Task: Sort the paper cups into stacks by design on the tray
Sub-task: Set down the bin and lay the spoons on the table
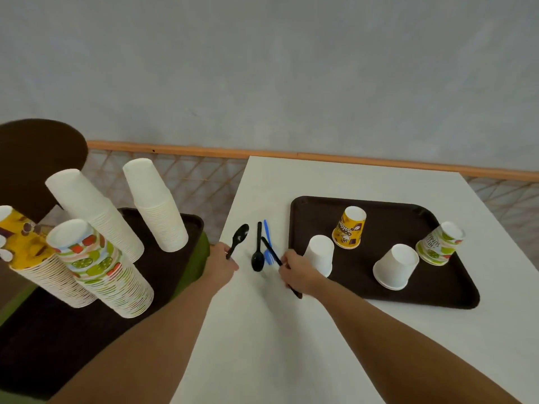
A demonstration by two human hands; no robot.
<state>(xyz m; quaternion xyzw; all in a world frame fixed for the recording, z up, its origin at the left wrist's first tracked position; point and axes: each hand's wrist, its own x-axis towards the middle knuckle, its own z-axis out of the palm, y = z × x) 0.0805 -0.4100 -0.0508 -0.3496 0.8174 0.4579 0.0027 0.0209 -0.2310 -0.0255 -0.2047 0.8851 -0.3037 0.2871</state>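
Left hand (223,265) grips black spoon (237,240) by handle; right hand (297,272) grips black utensil (271,252). Both over white bench (350,176). Brown tray (437,293) holds yellow cup (348,228), lime-print cup (439,243), white cups (396,266), upside down.

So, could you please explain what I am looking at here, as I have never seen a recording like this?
There is no machine here. This is a single picture from a camera worn on a person's head, looking down at their own bare arms. The left hand grips a black spoon. The right hand grips a thin black utensil, and I cannot tell what kind it is. Between the hands, on the white table, lie a second black spoon and a blue fork. To the right sits a dark tray holding upside-down paper cups: a white cup, another white cup, a yellow cup and a lime-patterned cup. On the left, a second tray carries tall stacks in the same designs.
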